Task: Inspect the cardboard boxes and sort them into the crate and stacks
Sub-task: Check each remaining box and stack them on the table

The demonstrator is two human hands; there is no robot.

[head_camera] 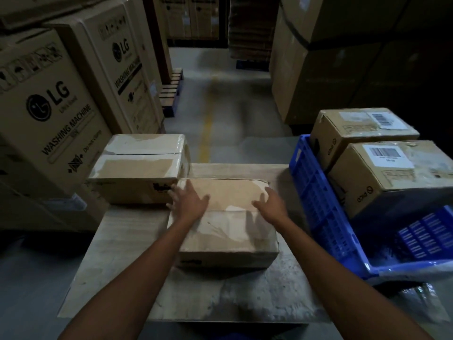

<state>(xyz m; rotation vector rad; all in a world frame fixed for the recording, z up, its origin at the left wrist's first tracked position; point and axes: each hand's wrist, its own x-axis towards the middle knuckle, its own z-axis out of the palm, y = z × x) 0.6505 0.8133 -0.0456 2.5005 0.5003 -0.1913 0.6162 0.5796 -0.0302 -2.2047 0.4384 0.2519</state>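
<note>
The left hand (188,202) and right hand (270,207) are reaching, fingers spread, across the near box (228,236), probably steadying it for inspection.

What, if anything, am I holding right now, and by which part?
Nothing is gripped. The left hand and right hand rest open on top of the middle box, near its left and right edges.
</note>
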